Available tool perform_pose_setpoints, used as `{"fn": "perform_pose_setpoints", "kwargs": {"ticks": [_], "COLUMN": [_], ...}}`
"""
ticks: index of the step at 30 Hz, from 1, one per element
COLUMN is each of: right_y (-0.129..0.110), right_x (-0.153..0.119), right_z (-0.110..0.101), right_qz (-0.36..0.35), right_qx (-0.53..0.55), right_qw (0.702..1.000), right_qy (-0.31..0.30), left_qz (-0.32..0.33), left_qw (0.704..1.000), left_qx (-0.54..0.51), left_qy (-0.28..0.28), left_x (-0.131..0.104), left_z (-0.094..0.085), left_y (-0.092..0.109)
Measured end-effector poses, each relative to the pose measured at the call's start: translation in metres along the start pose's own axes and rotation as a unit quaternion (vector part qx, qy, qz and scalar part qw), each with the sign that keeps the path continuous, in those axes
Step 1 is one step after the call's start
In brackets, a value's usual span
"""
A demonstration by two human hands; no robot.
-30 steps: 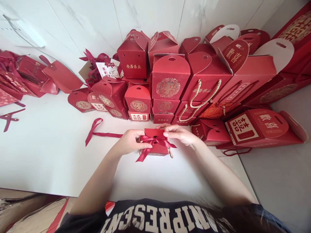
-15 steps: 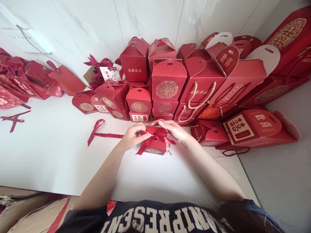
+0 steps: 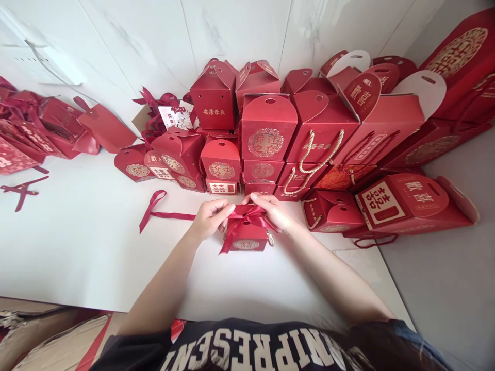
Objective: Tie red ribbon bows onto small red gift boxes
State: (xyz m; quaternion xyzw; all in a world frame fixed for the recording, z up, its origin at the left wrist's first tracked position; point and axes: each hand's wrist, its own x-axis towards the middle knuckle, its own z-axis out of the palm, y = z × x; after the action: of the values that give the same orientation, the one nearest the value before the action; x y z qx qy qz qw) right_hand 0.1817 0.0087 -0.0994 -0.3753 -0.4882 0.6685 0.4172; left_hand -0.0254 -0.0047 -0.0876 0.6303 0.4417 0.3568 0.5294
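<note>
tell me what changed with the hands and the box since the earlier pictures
The left hand drew its thumb up from the bow's knot, the right hand shifted inward, and the box shows more front. Loose ribbon and stacked boxes stayed put.

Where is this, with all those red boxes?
It looks like a packing corner, maybe in a shop or home. You can see red gift boxes stacked by a tiled wall, loose ribbon on the white table, and two hands at a bow.
</note>
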Motion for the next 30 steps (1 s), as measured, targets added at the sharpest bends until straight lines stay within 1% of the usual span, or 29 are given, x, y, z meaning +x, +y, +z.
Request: {"fn": "perform_pose_setpoints", "kwargs": {"ticks": [2, 4, 7, 9, 11, 13, 15, 17, 20, 24, 27, 30], "right_y": [0.001, 0.001, -0.004, -0.011, -0.019, -0.024, -0.024, -0.019, -0.007, 0.003, 0.005, 0.002], "right_x": [-0.001, -0.003, -0.009, -0.015, -0.022, -0.026, -0.028, -0.027, -0.024, -0.022, -0.023, -0.024], "right_z": [-0.004, -0.011, -0.020, -0.022, -0.018, -0.011, -0.002, 0.005, 0.010, 0.008, 0.008, 0.008], "right_qz": [-0.025, -0.046, -0.076, -0.114, -0.175, -0.231, -0.248, -0.247, -0.236, -0.193, -0.166, -0.153], "right_qx": [-0.009, -0.047, -0.144, -0.206, -0.266, -0.323, -0.362, -0.377, -0.366, -0.324, -0.290, -0.268], "right_qw": [1.000, 0.998, 0.985, 0.971, 0.948, 0.918, 0.899, 0.892, 0.900, 0.926, 0.942, 0.950], "right_qy": [-0.005, -0.022, -0.048, -0.034, -0.001, 0.010, -0.007, -0.022, -0.017, -0.009, -0.024, -0.034], "left_qz": [-0.012, -0.022, -0.036, -0.051, -0.061, -0.061, -0.061, -0.066, -0.068, -0.052, -0.051, -0.059], "left_qw": [1.000, 1.000, 0.998, 0.996, 0.994, 0.994, 0.994, 0.993, 0.993, 0.996, 0.997, 0.996], "left_qx": [0.001, 0.011, 0.037, 0.041, 0.032, 0.021, 0.011, -0.001, -0.003, 0.018, -0.012, -0.032], "left_qy": [0.003, -0.002, -0.037, -0.068, -0.087, -0.092, -0.092, -0.098, -0.096, -0.070, -0.060, -0.065], "left_x": [-0.001, -0.001, -0.002, -0.003, -0.002, -0.002, -0.002, -0.002, -0.002, -0.002, 0.000, 0.001], "left_z": [-0.001, -0.003, -0.005, -0.008, -0.012, -0.015, -0.017, -0.018, -0.019, -0.016, -0.013, -0.012], "left_y": [0.001, 0.001, 0.001, -0.001, -0.003, -0.007, -0.010, -0.012, -0.014, -0.015, -0.019, -0.022]}}
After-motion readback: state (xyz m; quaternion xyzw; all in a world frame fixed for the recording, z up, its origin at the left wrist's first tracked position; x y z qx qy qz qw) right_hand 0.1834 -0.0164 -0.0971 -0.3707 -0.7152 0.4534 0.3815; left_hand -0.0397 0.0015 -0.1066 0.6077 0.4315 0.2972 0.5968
